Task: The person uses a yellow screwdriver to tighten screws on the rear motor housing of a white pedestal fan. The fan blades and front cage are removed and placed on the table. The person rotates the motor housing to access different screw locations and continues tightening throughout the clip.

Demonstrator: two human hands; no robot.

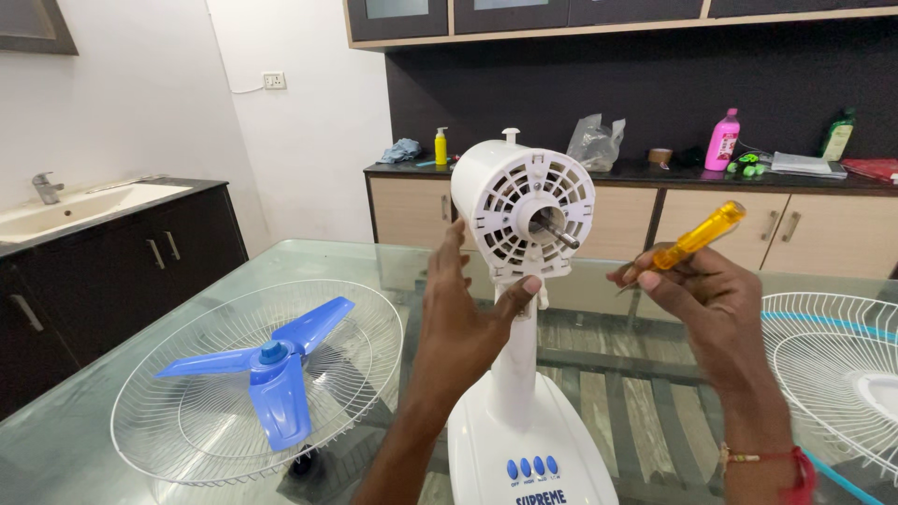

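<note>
A white table fan body stands on the glass table, its motor housing [522, 208] facing me with the bare metal shaft sticking out. My left hand [461, 313] cups the housing from the lower left, thumb pressed on its lower front edge above the white neck [516, 360]. My right hand [697, 295] hovers to the right of the housing, holding a screwdriver with an amber handle [700, 236] that points up and to the right. The fan's base [524, 449] with blue buttons is at the bottom of the view.
A white wire grille [159, 397] lies on the glass table [84, 411] at the left with the blue three-blade propeller [271, 360] in it. A second grille [832, 360] lies at the right edge. Behind are a counter with bottles [722, 140] and a sink cabinet [103, 252].
</note>
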